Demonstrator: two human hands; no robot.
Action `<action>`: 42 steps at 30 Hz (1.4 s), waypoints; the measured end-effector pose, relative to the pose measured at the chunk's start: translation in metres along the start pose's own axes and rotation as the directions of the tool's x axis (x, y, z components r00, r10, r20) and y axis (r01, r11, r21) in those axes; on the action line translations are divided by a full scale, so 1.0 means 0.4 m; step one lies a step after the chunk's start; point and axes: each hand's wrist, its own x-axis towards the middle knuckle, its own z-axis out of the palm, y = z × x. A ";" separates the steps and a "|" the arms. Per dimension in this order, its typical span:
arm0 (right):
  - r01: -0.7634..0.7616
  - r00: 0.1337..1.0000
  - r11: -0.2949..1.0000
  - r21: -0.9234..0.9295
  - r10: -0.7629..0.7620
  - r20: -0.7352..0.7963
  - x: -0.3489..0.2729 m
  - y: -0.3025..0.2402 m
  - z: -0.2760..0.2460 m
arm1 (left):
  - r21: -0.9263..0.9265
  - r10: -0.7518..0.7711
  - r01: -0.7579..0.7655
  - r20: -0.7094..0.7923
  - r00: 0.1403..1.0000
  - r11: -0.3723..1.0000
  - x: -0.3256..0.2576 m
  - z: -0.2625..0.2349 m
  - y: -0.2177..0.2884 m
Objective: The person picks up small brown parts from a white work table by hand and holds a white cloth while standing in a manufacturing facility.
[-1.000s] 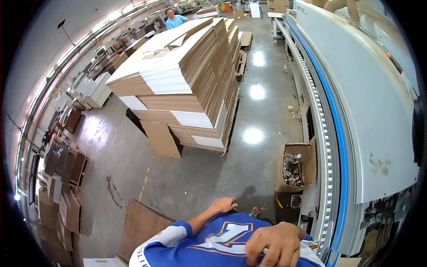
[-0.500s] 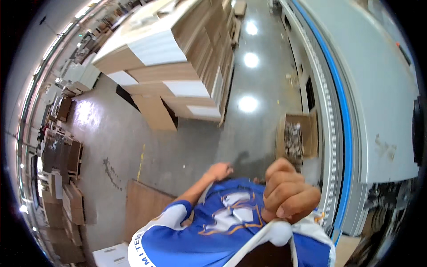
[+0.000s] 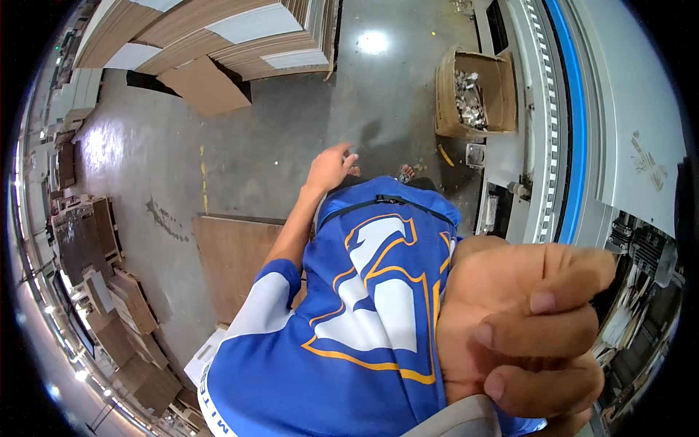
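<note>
My left hand (image 3: 330,169) hangs low beside my blue jersey (image 3: 328,269), over the grey floor. Its thumb stands off from loosely bent fingers and it holds nothing. Large and close, my right hand (image 3: 524,328) is raised in front of the jersey's right side, palm showing. Its fingers curl in toward the palm, with no object in them. Behind it runs the long grey machine (image 3: 633,87) with a blue rail (image 3: 574,146).
An open cardboard box (image 3: 444,102) of scraps (image 3: 470,98) stands beside the machine. Stacked boards (image 3: 255,44) rise ahead, a loose cardboard sheet (image 3: 205,87) leaning there. A brown board (image 3: 233,255) lies left of me; more stacks (image 3: 120,328) line the far left.
The view has tipped down, showing my feet and more of the jersey. My right hand has come nearer and turned from a tight fist to a looser curl, palm showing.
</note>
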 end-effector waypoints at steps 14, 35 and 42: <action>-0.761 0.623 0.259 0.594 0.544 0.562 0.033 -0.063 0.016 | 0.003 0.054 -0.055 0.051 0.997 0.999 -0.009 0.007 0.025; -0.582 0.770 0.613 0.534 0.626 0.121 -0.020 -0.036 -0.023 | 0.048 0.007 -0.015 0.160 0.987 0.999 -0.052 0.016 0.033; -0.413 0.838 0.858 0.307 0.489 -0.240 -0.065 -0.066 -0.031 | 0.083 0.031 -0.043 0.139 0.990 0.996 -0.056 0.027 0.047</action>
